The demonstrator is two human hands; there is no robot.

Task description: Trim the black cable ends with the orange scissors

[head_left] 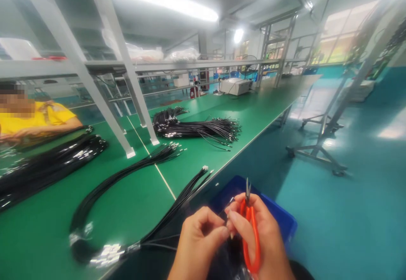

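My right hand (264, 225) is closed around red-handled scissors (254, 246), whose metal blades point up. Close beside it, my left hand (201, 237) pinches a thin dark cable near its tip, and the fingertips of both hands nearly meet. Part of that cable is hidden by the fingers. A curved bundle of black cables (95, 195) with light connectors lies on the green table (127, 212), left of my hands. Several cable ends stick out over the table's edge. Below my hands is a blue bin (282, 216).
More black cables (203, 128) lie farther back on the table, and another long bundle (53, 161) is at the left. A person in yellow (47, 117) sits across the table. White shelf posts (108, 106) rise from it. A wheeled metal stand (320, 144) is at the right.
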